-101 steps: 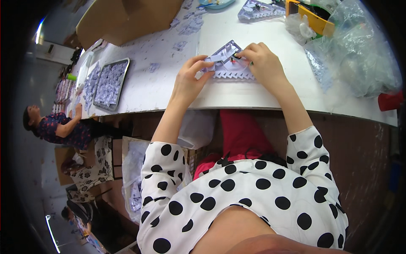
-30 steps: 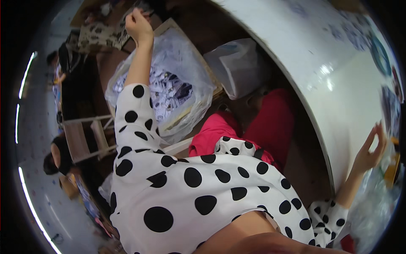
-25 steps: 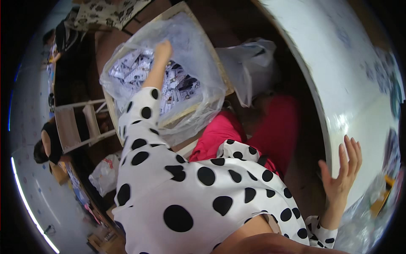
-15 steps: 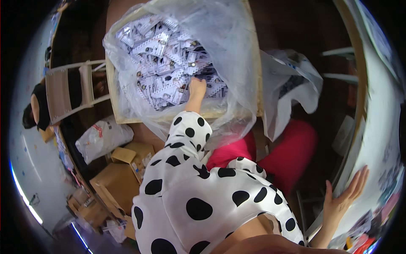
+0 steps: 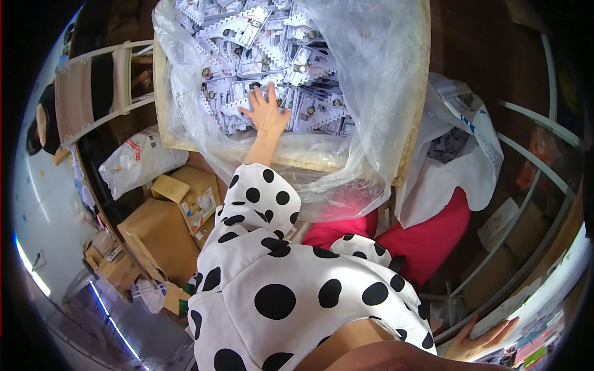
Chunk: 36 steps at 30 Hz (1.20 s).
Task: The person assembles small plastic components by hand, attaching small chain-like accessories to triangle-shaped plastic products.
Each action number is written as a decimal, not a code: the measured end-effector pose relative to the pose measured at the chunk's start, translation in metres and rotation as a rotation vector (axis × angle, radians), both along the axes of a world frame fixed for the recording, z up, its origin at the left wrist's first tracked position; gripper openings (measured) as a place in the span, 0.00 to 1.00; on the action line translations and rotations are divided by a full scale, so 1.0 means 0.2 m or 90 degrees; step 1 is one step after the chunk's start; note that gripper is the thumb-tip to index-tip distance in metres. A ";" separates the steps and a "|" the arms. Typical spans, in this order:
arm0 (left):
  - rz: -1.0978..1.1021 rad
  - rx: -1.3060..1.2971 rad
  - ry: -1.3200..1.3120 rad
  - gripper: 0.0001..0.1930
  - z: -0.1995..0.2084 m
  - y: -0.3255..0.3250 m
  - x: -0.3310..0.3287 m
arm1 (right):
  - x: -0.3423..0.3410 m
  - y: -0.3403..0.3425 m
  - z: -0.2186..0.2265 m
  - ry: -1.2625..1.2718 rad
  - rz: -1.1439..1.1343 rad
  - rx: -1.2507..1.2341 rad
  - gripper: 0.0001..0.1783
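Note:
My left hand (image 5: 267,116) reaches into a large box (image 5: 309,154) lined with clear plastic sheet (image 5: 371,80). Its fingers are spread over a heap of flat white toothed pieces (image 5: 250,28) that carry small round metal parts and thin wires. The palm faces down at the near side of the heap, and nothing shows in its grasp; whether the fingertips touch the pieces is hard to tell. Far to the right, my right hand (image 5: 476,340) lies with fingers stretched out along the edge of a white-topped table (image 5: 532,315), holding nothing visible.
Right of the box stands an open white sack (image 5: 445,179) with pieces inside. Brown cartons (image 5: 162,238) and a filled white bag (image 5: 139,161) are on the left. Beyond them, another person (image 5: 46,117) sits by a chair (image 5: 93,93). A pale metal frame (image 5: 538,161) stands at right.
My left hand has gone from closed fingers to spread ones over the heap. The view has shifted, so the box sits higher and my right hand lower, by the table edge.

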<state>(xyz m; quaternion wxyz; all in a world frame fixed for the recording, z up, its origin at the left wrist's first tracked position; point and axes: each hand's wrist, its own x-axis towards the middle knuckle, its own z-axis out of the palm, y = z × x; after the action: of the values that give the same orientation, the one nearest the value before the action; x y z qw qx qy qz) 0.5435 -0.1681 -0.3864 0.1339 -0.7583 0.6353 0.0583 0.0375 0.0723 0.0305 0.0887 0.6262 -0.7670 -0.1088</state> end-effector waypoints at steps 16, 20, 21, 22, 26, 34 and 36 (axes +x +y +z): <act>-0.018 -0.066 0.023 0.49 0.03 -0.03 0.09 | 0.00 0.00 -0.01 -0.014 0.022 -0.029 0.39; -0.019 -0.091 -0.047 0.38 0.06 -0.10 0.02 | -0.01 0.01 -0.01 -0.004 0.023 -0.035 0.37; -0.011 -0.078 -0.094 0.35 0.08 -0.12 0.03 | -0.03 0.02 -0.01 -0.006 0.023 -0.036 0.37; -0.015 -0.103 -0.131 0.32 0.09 -0.14 0.03 | -0.04 0.04 -0.01 -0.002 0.019 -0.022 0.37; 0.031 -0.090 -0.119 0.34 0.08 -0.25 0.07 | -0.02 0.02 -0.01 -0.022 0.024 -0.042 0.37; 0.047 -0.019 -0.134 0.39 0.05 -0.24 -0.01 | -0.04 0.03 -0.04 -0.003 0.032 -0.045 0.37; 0.050 -0.002 -0.138 0.38 0.04 -0.27 0.00 | -0.06 0.04 -0.03 0.004 0.039 -0.046 0.38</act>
<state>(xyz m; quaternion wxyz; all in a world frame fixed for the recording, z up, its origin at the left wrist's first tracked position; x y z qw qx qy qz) 0.5440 -0.2224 -0.3794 0.1985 -0.7847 0.5869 -0.0196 0.0248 0.0810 0.0239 0.1168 0.6452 -0.7508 -0.0803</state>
